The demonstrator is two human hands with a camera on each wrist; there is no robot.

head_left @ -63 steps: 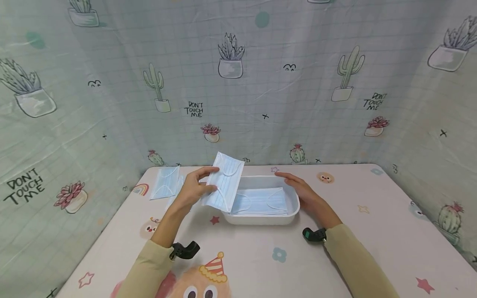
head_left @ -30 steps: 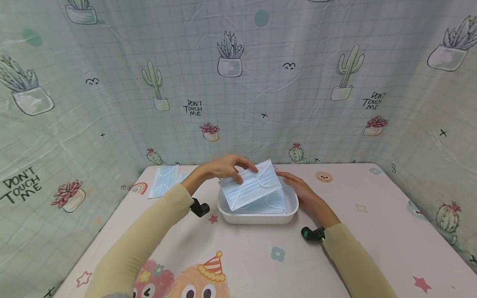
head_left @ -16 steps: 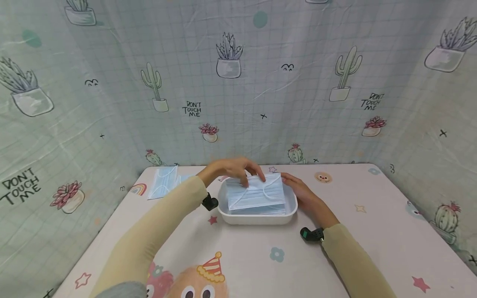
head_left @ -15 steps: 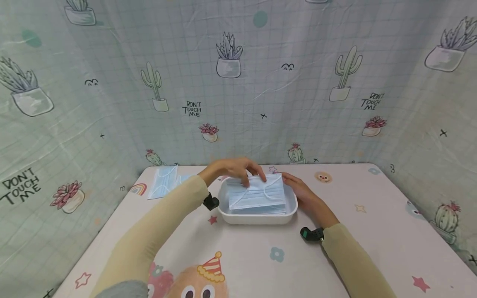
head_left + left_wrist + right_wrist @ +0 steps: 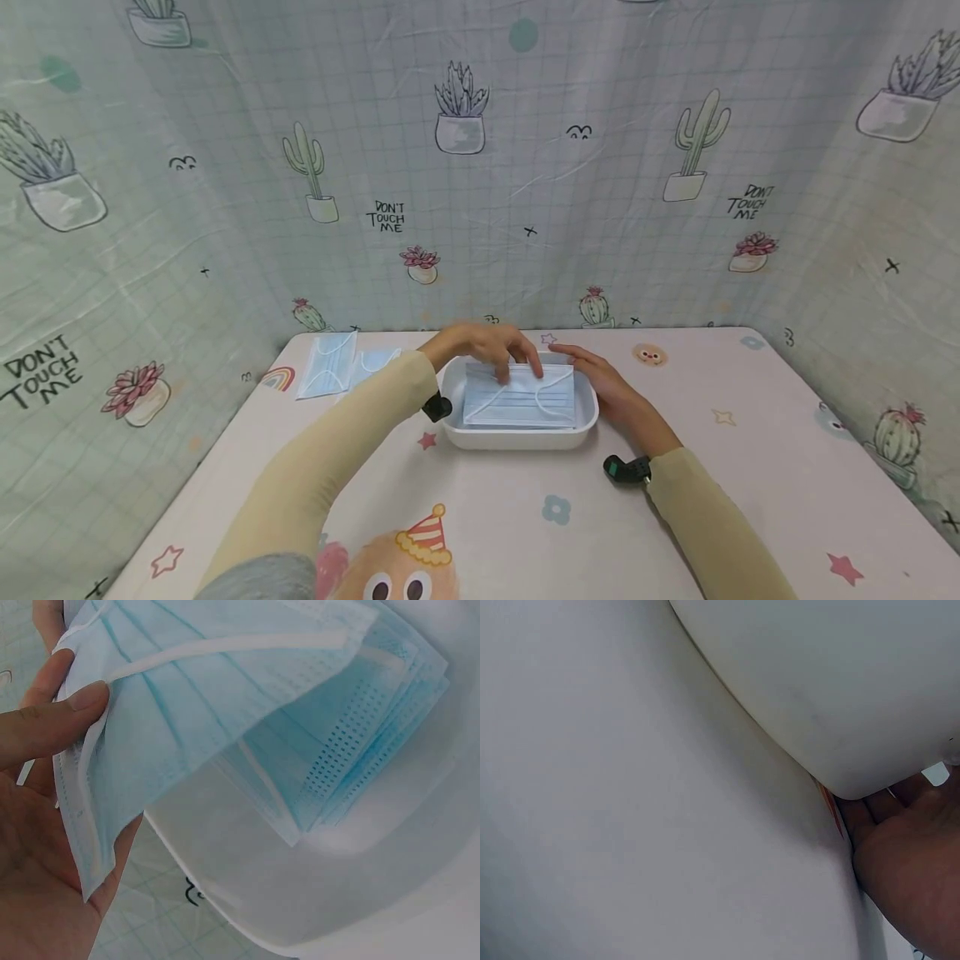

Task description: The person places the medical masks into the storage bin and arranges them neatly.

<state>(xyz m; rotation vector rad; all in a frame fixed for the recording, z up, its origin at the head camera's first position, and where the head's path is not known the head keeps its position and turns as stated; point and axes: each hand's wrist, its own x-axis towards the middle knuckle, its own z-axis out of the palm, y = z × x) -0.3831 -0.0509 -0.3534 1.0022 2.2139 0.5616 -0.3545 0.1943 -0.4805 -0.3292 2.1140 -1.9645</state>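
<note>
A light blue pleated face mask (image 5: 517, 407) lies over a stack of masks (image 5: 337, 761) inside the white tub (image 5: 517, 440). My left hand (image 5: 491, 346) reaches over the tub's back rim and pinches that mask by its far edge. In the left wrist view, the thumb presses on the mask's ear loop side, with fingers behind it; its near end is raised off the stack there. My right hand (image 5: 611, 387) rests along the tub's right end, fingers extended beside the wall. In the right wrist view, its fingers go partly out of sight behind the tub.
Two more face masks lie on the table's back left: one mask (image 5: 328, 367) at the edge, another mask (image 5: 375, 360) partly covered by the left sleeve. The printed tabletop (image 5: 600, 533) ends at a patterned curtain (image 5: 630, 217) behind it.
My left hand has carried the mask from left of the tub into it, turning it lengthwise and lowering it onto the stack. My right hand has stayed at the tub's right end.
</note>
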